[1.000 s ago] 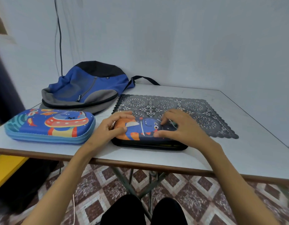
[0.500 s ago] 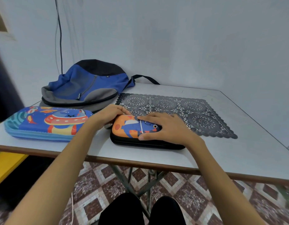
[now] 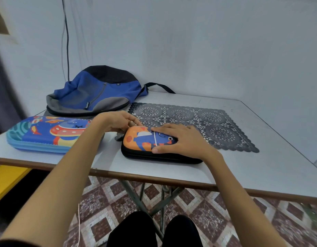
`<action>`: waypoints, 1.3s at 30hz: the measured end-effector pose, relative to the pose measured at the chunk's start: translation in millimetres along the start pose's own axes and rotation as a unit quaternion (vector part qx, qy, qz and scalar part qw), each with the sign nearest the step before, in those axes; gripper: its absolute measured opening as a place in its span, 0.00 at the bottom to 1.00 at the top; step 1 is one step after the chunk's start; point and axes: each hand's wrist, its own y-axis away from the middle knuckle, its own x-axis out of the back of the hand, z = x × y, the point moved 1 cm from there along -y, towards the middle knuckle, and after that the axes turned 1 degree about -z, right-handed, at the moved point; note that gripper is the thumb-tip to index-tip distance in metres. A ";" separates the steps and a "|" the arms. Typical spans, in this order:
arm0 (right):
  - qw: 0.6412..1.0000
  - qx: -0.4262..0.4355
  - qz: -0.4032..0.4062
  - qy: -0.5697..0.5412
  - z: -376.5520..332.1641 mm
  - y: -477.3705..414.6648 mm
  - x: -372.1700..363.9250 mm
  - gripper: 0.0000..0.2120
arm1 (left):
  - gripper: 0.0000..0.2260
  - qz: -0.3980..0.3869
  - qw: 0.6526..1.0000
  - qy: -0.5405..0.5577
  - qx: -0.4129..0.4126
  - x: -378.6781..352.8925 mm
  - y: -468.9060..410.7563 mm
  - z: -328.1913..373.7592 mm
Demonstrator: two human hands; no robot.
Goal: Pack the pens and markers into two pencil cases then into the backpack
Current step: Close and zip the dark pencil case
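Soft cloth backpack (image 3: 99, 91); smooth matt tabletop (image 3: 261, 163); perforated lacy plastic mat (image 3: 216, 122).

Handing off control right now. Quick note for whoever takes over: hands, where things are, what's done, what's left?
Left hand: fingers curled at the far left corner of the orange pencil case, apparently pinching its zip; the pull is hidden.
Right hand: flat, pressing that case's lid.
Blue pencil case: closed, on the table at left, in front of the backpack, which lies flat.
Done: no loose pens in view; both lids are down.
Left: finish the zip, then put both cases into the backpack.
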 end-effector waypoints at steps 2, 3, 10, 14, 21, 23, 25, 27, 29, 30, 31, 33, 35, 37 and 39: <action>1.000 0.000 0.000 -0.002 -0.1 -0.3 -0.1 0.33 | 0.24 -0.018 0.999 -0.032 0.005 1.4 2.8 2.9; 1.000 0.000 -0.001 -0.002 -0.4 -0.4 0.2 0.33 | 0.24 -0.021 0.999 -0.042 0.008 2.2 3.3 3.2; 1.000 -0.005 0.006 -0.012 -0.9 0.6 1.5 0.33 | 0.19 0.029 0.997 -0.067 -0.028 0.6 0.4 -2.5; 1.000 -0.009 0.003 -0.008 -2.4 0.8 2.0 0.34 | 0.16 0.065 0.995 -0.070 -0.041 -5.7 -0.9 -6.2; 1.000 -0.009 0.007 -0.029 -0.8 -0.5 1.4 0.33 | 0.16 0.198 0.944 -0.242 -0.102 -12.2 4.8 -10.9; 0.999 -0.011 0.007 -0.034 0.0 -0.6 1.1 0.33 | 0.17 0.255 0.909 -0.312 -0.108 -18.0 9.3 -11.4; 0.999 -0.012 0.006 -0.038 -0.5 -0.3 0.6 0.33 | 0.17 0.296 0.884 -0.344 -0.113 -23.8 14.2 -14.3; 0.999 -0.011 0.007 -0.035 -1.9 0.0 0.3 0.34 | 0.16 0.324 0.871 -0.353 -0.112 -29.3 19.8 -21.0; 0.999 -0.011 0.008 -0.039 -3.0 0.3 1.2 0.33 | 0.14 0.352 0.859 -0.351 -0.120 -33.2 24.5 -28.7; 0.999 -0.013 0.008 -0.046 -3.1 0.8 2.1 0.32 | 0.14 0.365 0.856 -0.345 -0.125 -35.2 26.8 -32.1; 0.998 -0.016 0.007 -0.052 -3.0 0.7 2.7 0.32 | 0.14 0.374 0.853 -0.340 -0.128 -36.8 29.4 -34.6; 0.998 -0.021 0.008 -0.057 -2.0 0.9 2.8 0.31 | 0.13 0.381 0.856 -0.324 -0.132 -39.9 37.1 -37.9; 0.998 -0.022 0.011 -0.057 -1.1 0.9 2.9 0.31 | 0.12 0.385 0.863 -0.296 -0.142 -42.8 47.8 -39.2; 0.998 -0.025 0.011 -0.064 -1.0 0.7 2.8 0.31 | 0.10 0.392 0.867 -0.265 -0.156 -49.1 61.6 -38.8; 0.998 -0.025 0.011 -0.065 -1.4 -0.3 2.1 0.31 | 0.08 0.409 0.865 -0.243 -0.158 -56.9 75.6 -39.7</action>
